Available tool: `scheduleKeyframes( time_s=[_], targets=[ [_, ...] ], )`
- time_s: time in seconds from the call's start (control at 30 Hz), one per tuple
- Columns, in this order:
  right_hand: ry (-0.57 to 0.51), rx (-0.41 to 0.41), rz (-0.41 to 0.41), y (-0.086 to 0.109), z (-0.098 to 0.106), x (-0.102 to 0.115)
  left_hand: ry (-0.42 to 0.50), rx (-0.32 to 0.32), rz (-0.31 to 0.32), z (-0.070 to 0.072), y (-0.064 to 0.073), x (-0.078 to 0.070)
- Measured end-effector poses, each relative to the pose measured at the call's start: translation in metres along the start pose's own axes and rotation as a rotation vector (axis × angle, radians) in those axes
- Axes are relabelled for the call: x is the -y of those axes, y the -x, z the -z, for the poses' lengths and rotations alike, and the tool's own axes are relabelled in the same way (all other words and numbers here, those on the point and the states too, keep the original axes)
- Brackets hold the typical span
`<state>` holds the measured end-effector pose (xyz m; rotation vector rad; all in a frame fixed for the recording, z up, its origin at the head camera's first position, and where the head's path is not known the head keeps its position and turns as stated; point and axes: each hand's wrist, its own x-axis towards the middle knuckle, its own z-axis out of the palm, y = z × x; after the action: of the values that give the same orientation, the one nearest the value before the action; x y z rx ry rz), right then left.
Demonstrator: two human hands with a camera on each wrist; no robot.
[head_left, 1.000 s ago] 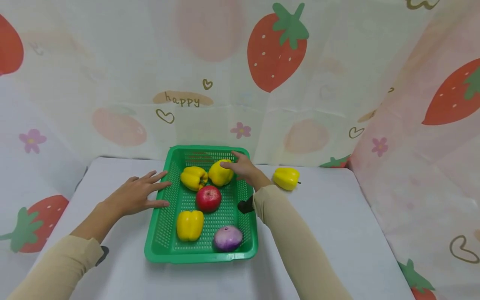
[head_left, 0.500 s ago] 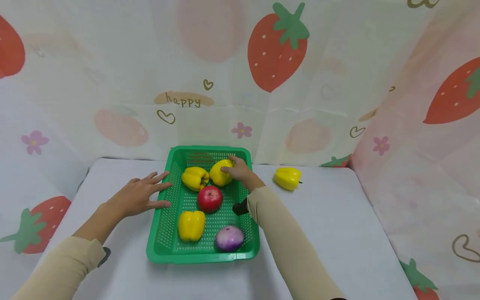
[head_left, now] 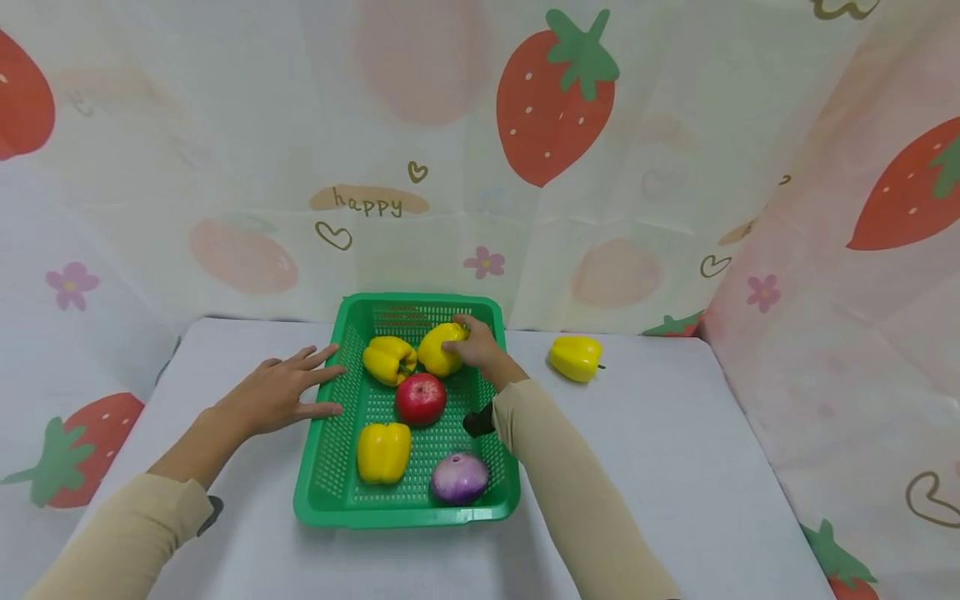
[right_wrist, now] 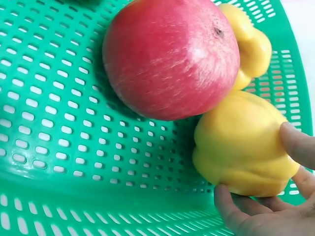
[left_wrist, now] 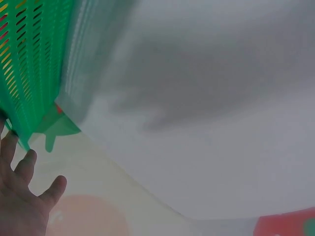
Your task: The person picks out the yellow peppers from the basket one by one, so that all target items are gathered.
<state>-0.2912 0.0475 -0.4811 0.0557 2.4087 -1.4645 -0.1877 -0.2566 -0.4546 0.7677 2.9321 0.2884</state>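
Note:
A green perforated plastic basket (head_left: 390,518) stands on the white table. Its back right part holds a yellow bell pepper (right_wrist: 241,142), which my right hand (head_left: 482,348) grips with the thumb on one side and the fingers round the other. Left of that lies another yellow bell pepper (head_left: 389,360), and a red apple-like fruit (right_wrist: 170,59) sits just in front of both. Nearer the front are a third yellow bell pepper (head_left: 384,452) and a purple-and-white round vegetable (head_left: 460,479). My left hand (head_left: 273,393) is spread, its straight fingertips at the basket's left rim.
One more yellow bell pepper (head_left: 576,359) with a dark stem lies on the white tabletop (head_left: 637,467), right of the basket near the back edge. A strawberry-printed cloth (head_left: 450,233) hangs behind and at both sides.
My right hand has moved slightly left and closed round the back right pepper, which has tilted a little. The left hand stays at the rim.

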Motion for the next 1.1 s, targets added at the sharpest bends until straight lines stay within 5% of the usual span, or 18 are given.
scheduleKeyframes(
  time_s=[0.53,1.1],
  targets=[
    [0.067,0.124,0.106,0.013,0.03,0.027,-0.017,-0.003,-0.008,0.002,0.001,-0.001],
    [0.279,0.222,0.34,0.043,0.124,0.066,-0.036,0.004,-0.024,0.005,0.002,-0.005]
  ],
)
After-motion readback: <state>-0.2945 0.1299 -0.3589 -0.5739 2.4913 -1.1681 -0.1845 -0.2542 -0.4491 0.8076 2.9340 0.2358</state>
